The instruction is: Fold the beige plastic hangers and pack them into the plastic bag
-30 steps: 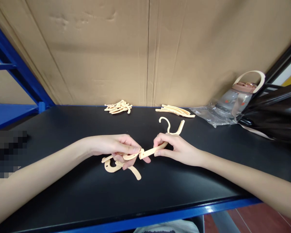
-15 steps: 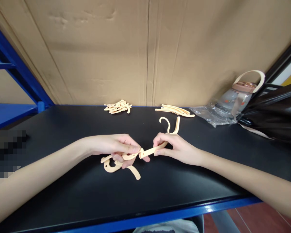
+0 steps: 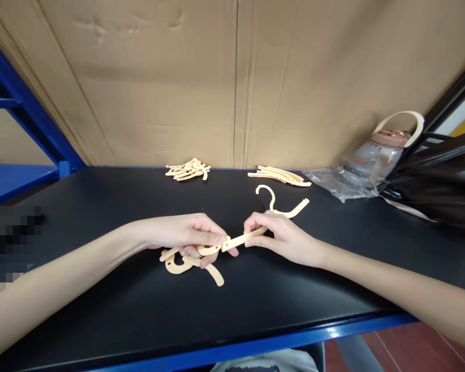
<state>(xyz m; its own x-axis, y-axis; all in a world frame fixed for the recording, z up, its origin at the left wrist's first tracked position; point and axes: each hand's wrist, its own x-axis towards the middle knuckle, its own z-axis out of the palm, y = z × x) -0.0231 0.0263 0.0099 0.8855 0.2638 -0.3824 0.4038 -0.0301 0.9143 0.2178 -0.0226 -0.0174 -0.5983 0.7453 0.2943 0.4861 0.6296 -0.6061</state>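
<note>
My left hand is closed in a pinch on a small beige curved piece, with other beige curved parts lying under it on the black tabletop. My right hand pinches the arm of a small beige hanger; its hook and far arm stick out behind the fingers. The hanger arm's end meets the left hand's piece between the two hands.
Two heaps of beige parts lie at the back edge, one left of centre, one right. A clear bottle with a strap lies on plastic wrap at the right, beside a black bag. Cardboard lines the back; blue shelving stands left.
The hanger turned in my right hand: its far arm, tilted up half a second ago, now lies lower and points right. Both hands stayed in place.
</note>
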